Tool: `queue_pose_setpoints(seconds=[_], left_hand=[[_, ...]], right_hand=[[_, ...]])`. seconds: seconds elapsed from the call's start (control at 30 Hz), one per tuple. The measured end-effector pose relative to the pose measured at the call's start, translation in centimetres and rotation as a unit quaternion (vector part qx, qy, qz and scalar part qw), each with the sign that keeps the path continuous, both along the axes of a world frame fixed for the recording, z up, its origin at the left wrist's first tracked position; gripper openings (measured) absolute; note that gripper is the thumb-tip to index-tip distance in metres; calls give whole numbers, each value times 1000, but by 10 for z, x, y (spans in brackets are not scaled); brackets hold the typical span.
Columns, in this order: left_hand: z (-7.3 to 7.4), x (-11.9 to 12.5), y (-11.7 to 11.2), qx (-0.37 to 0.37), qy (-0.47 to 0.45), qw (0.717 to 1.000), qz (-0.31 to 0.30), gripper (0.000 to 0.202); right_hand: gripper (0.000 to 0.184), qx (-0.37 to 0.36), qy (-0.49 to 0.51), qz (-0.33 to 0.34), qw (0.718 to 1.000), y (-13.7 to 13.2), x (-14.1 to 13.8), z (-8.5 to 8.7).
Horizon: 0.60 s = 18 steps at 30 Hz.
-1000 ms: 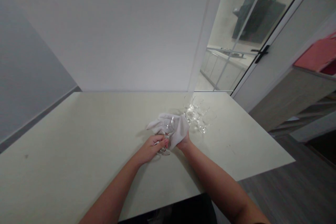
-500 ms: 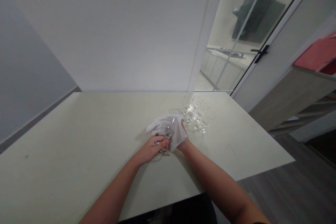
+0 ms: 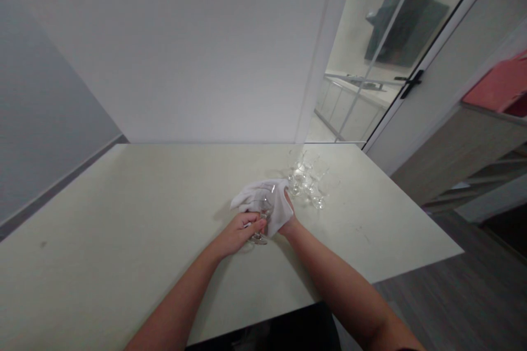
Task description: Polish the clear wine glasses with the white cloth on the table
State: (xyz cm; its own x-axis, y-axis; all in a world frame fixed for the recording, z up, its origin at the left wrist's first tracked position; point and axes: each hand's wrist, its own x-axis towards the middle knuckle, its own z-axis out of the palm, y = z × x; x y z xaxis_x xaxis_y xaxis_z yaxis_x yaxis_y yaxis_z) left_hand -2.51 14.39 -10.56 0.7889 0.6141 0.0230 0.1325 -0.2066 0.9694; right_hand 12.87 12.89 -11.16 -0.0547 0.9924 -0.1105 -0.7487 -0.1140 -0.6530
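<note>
My left hand is closed round the stem of a clear wine glass, whose foot rests near the table top just right of my fingers. My right hand is wrapped in a white cloth and presses it round the glass's bowl; most of its fingers are hidden under the cloth. Both hands meet above the middle of the pale table.
Several more clear stemmed glasses stand in a cluster just right of and behind the cloth. A white wall closes the table's far edge. A glass door and a wooden shelf unit are to the right, beyond the table's right edge.
The cloth has drawn in more tightly round the glass bowl and shifted slightly; my right hand has turned a little. My left hand keeps its grip in the same place.
</note>
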Motion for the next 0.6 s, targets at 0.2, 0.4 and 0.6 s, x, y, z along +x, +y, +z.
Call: queue_pose_setpoints(seconds=[0.2,0.4,0.6], left_hand=[[-1,0,0,-4,0,1000,1,43],[0,0,-1,-7,5,1000,2,44],[-2,0,0,-6,-3,1000,2,43]], right_hand=[[48,-2,8,-8,1000,1,1,-1],[54,4,-4,-2,1000,-1,0,-1],[58,7,-22,-4,1000,1,1,-6]])
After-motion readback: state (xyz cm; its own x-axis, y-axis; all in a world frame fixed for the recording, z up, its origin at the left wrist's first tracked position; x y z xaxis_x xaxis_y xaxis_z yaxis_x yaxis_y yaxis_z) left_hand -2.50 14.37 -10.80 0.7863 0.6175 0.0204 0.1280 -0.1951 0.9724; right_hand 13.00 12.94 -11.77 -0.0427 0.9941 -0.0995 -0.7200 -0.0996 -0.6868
